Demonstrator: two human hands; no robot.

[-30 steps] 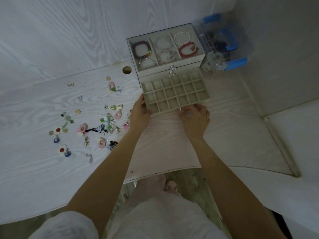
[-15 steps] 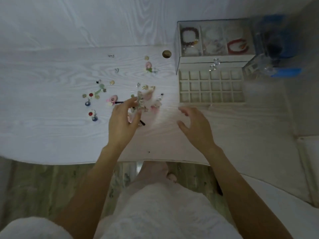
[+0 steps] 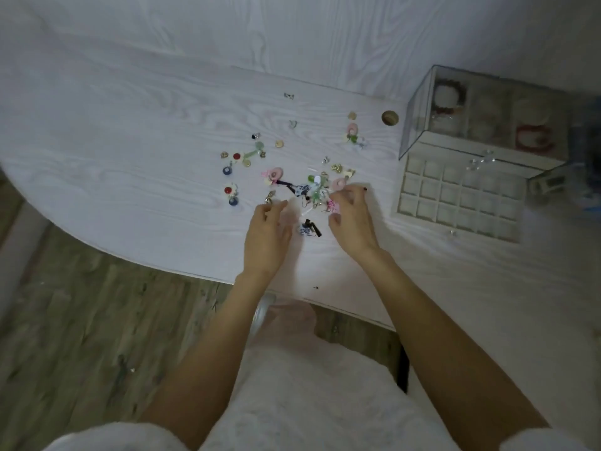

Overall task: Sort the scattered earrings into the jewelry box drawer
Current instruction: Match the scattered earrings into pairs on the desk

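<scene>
White desk (image 3: 130,177): drawer (image 3: 461,203) compartments look empty, earrings (image 3: 312,187) all unsorted. My left hand (image 3: 266,236) and right hand (image 3: 353,219) reach in, fingers curled; grip unclear.

You are looking down on a white table (image 3: 130,177) with a pale wood-grain surface. Its near edge curves from the left side of the view toward the lower right. A round cable hole (image 3: 390,118) is cut through the top near the table's far edge. Behind that far edge rises a white wall panel (image 3: 227,30) with the same faint wood grain. Below the table's near edge, to the left, you see a wood-plank floor (image 3: 81,336) in grey-brown tones with darker streaks. The light is dim and even, with a cool bluish cast over the table and wall.
</scene>
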